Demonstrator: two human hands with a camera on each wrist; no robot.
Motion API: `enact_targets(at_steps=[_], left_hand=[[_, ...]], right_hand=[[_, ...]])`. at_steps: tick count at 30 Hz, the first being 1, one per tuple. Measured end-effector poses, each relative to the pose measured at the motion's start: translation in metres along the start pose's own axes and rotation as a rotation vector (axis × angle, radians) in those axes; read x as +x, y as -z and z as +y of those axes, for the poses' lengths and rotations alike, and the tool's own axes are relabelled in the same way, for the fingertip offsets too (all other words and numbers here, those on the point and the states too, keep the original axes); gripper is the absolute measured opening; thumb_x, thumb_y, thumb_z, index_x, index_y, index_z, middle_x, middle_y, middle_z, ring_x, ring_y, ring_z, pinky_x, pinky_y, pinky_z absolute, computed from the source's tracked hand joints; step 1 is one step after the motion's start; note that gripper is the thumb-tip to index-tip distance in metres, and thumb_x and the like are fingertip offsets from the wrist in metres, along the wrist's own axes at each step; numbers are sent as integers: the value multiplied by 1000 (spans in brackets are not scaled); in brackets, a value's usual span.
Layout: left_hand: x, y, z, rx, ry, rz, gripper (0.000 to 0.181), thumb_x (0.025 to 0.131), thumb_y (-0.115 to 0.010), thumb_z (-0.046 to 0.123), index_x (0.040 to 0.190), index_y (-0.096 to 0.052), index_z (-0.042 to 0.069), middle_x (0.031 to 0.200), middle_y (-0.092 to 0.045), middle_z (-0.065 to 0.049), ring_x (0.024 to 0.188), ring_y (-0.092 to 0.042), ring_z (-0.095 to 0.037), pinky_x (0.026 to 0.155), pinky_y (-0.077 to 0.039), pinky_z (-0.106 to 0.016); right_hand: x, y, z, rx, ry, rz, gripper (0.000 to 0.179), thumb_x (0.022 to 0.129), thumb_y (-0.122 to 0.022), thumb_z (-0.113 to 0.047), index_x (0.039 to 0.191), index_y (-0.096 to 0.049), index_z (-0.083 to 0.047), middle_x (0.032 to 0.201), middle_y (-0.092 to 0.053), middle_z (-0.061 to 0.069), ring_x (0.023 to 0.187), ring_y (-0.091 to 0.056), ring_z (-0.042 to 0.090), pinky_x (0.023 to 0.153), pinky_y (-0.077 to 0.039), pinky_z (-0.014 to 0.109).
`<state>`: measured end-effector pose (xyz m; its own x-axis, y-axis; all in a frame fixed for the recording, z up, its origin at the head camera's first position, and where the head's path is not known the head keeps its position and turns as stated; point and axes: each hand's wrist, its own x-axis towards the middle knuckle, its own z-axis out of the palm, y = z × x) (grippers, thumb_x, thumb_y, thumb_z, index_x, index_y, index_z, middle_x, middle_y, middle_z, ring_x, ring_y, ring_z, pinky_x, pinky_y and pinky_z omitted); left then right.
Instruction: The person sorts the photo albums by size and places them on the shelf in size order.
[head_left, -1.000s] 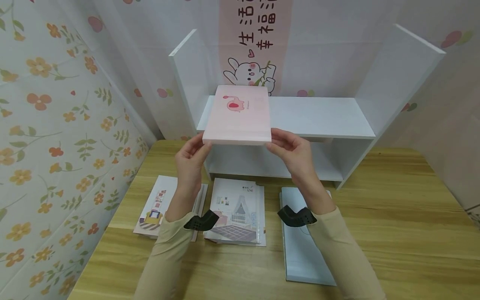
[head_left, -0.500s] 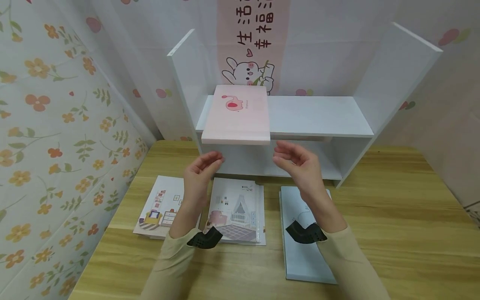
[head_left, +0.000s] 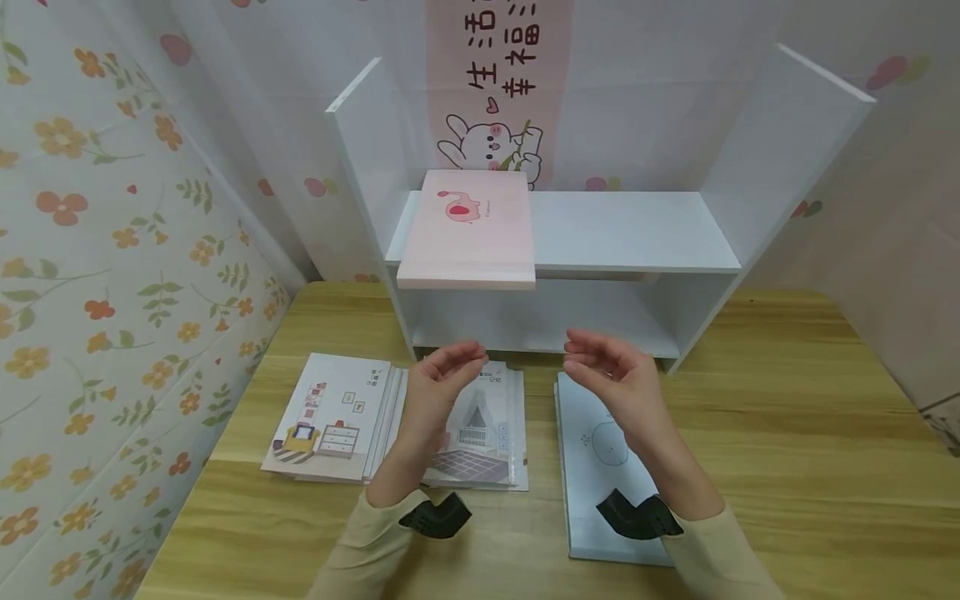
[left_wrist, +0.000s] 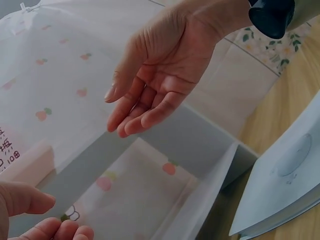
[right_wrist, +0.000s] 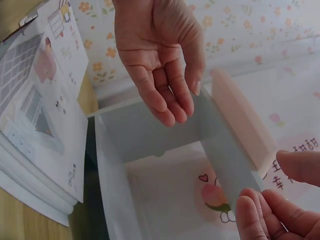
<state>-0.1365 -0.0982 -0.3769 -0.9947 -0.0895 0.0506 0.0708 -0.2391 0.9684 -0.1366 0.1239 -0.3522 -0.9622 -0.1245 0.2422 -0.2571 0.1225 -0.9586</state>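
Observation:
A pink book (head_left: 472, 237) with an elephant on its cover lies flat on the upper board of the white shelf (head_left: 630, 229), its front edge jutting past the board. Both hands are away from it and hold nothing. My left hand (head_left: 438, 396), fingers loosely bent, is over the middle stack of white books (head_left: 480, 454). Above the light blue book (head_left: 603, 492) is my right hand (head_left: 618, 387), its fingers relaxed and pointing inward. The left wrist view shows the right hand (left_wrist: 162, 75) with its palm bare; the right wrist view shows the left hand (right_wrist: 162, 62) likewise.
Another stack of white books (head_left: 322, 425) lies at the left of the wooden table (head_left: 810, 467). Tall side panels (head_left: 787, 158) rise at both ends of the shelf. A flowered curtain (head_left: 135, 317) hangs along the left, and a printed cloth backs the shelf.
Both hands have let go of the pink book and drawn back toward the body, lower over the table. The book stays on the upper board. The head view has shifted slightly.

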Motion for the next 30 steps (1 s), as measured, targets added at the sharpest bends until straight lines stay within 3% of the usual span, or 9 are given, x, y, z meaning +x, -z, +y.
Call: enact_targets(at_steps=[6,12,18,23,30], left_hand=[[-7,-10,-12,0,23,-41,27,82,-63,-10,108,-59,-15,101,-67,-17,89,-65,-11,82,-51,-24],[-16,-18,-27,-4,88,-97,29,83,-63,-7,111,-59,-14,106,-64,-23,91,-65,-13,83,-51,-24],[-25,-26,-43,30,145,-126,28,83,-65,-3,109,-61,-13,103,-66,-18,95,-65,-21,81,-51,-23],[-30,-31,-53,35,192,-136,28,83,-63,-4,109,-60,-14,102,-66,-18,98,-63,-28,80,-50,-23],[-36,-35,-60,74,226,-153,30,84,-62,-3,111,-59,-15,108,-63,-24,95,-64,-20,82,-50,-24]], right_hand=[[-13,5,7,-4,-49,18,37,85,-65,-1,119,-56,9,97,-65,-12,89,-60,8,77,-51,18],[-23,10,15,-5,-92,32,36,85,-66,-1,117,-56,11,97,-65,-9,88,-60,7,77,-50,18],[-34,16,23,-27,-136,55,36,85,-67,-4,117,-57,10,98,-66,-3,87,-59,8,75,-51,17],[-45,23,30,-62,-191,86,37,85,-68,-7,117,-58,8,94,-66,-11,86,-59,7,74,-50,17],[-60,35,42,-110,-272,120,39,85,-68,-10,119,-58,7,93,-66,-13,85,-60,3,74,-49,16]])
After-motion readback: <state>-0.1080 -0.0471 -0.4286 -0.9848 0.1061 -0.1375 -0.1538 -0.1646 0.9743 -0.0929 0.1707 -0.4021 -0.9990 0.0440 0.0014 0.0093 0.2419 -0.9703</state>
